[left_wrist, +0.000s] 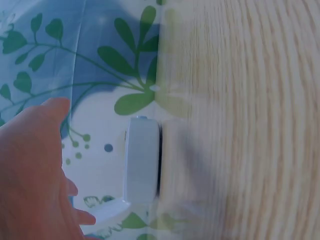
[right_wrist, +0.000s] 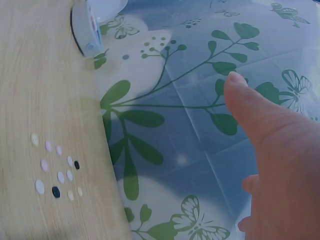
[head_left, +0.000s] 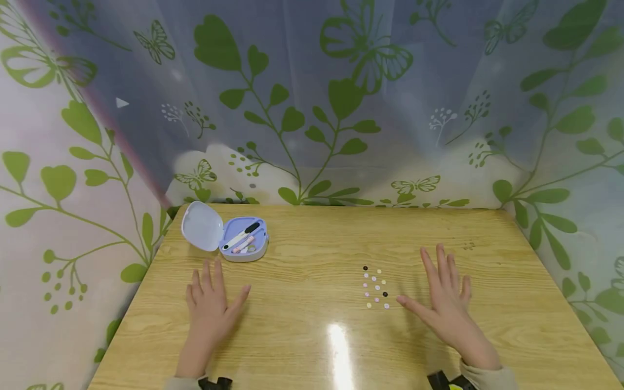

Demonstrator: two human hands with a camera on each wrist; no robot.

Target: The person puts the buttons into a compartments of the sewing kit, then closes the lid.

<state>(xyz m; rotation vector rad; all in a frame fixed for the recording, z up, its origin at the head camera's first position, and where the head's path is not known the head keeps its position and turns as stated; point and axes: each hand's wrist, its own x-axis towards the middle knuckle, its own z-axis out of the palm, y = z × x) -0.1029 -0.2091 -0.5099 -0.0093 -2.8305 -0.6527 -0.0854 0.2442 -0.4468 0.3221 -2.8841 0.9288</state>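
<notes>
My left hand is spread with nothing in it, just in front of an open blue-and-white case. Inside the case lie a black-and-white slim tool, a pink item and other small pieces too tiny to make out. To the right, my right hand has its fingers spread and holds nothing. Beside its thumb, several small buttons in black, white, pink and cream lie scattered on the table. In the left wrist view the case shows from its side; in the right wrist view the buttons lie left of the thumb.
The case's translucent lid is tipped back to the left. A wood-grain table carries everything, with a bright glare at its front middle. A patterned curtain with leaves and butterflies borders the back and both sides.
</notes>
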